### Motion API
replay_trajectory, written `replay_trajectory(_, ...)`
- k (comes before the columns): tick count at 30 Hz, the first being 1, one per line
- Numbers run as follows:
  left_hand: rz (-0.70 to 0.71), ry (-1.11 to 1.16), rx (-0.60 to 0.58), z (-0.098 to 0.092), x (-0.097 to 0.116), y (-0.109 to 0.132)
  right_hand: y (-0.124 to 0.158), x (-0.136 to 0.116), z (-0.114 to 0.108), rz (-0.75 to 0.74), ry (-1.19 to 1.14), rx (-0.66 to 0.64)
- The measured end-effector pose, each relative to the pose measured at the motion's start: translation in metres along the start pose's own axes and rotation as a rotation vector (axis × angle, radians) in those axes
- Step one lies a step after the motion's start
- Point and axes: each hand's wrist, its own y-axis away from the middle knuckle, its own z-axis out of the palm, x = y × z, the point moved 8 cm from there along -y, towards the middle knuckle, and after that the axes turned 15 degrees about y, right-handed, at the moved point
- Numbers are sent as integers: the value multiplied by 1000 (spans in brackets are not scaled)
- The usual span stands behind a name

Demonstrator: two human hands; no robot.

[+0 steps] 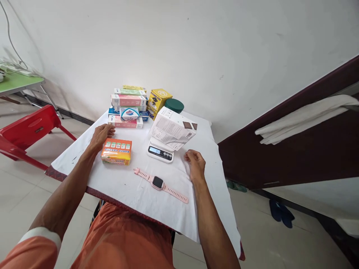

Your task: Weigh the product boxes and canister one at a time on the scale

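Note:
A white carton point(172, 129) lies tilted on a small digital scale point(160, 151) at the middle of the white-covered table point(140, 190). My right hand point(195, 164) rests on the cloth just right of the scale, fingers loosely curled, holding nothing. My left hand point(101, 135) lies on the table behind an orange soap pack point(116, 151), fingers bent, nothing in it. A pink smartwatch point(159, 184) lies flat in front of the scale.
Several boxed goods are stacked point(127, 106) at the table's far side, with a yellow box point(157, 101) and a green lid point(174, 105). A red chair point(26, 130) stands left, a green table point(17, 82) beyond. A dark bed frame point(280, 149) stands right.

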Motion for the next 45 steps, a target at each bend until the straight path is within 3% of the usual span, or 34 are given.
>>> replay_trajectory(3,-15,-29,-18,-1,-2,-1,-12,-20,-1,16,-61,-62)
replay_trajectory(7,-5,-56,-37,-3,-5,-4,-27,-74,6,-160,87,-174)
replay_trajectory(12,-16,-67,-24,-5,-6,-7,-35,-105,35,-248,192,-323)
replay_trajectory(16,-37,-66,-22,-3,-3,-5,-34,-101,47,-287,160,-355)
replay_trajectory(20,-68,-62,-12,-3,0,0,-29,-91,33,-273,195,-256)
replay_trajectory(23,-83,-62,1,-4,0,1,-23,-89,5,-252,151,-156)
replay_trajectory(26,-91,-46,-2,-4,-2,-1,-24,-86,-39,-224,102,12)
replay_trajectory(29,-89,-44,-7,-4,-5,-3,-40,-78,-80,-199,129,201)
replay_trajectory(32,-85,-54,-8,-5,-7,-4,-69,-59,-103,-120,218,343)
replay_trajectory(35,-90,-48,-1,-6,-7,-4,-105,-42,-101,-57,288,341)
replay_trajectory(40,-81,-58,14,-4,-4,-2,-161,-34,-78,-64,344,234)
replay_trajectory(45,-62,-130,26,-3,-2,-2,-195,-24,-58,-3,381,156)
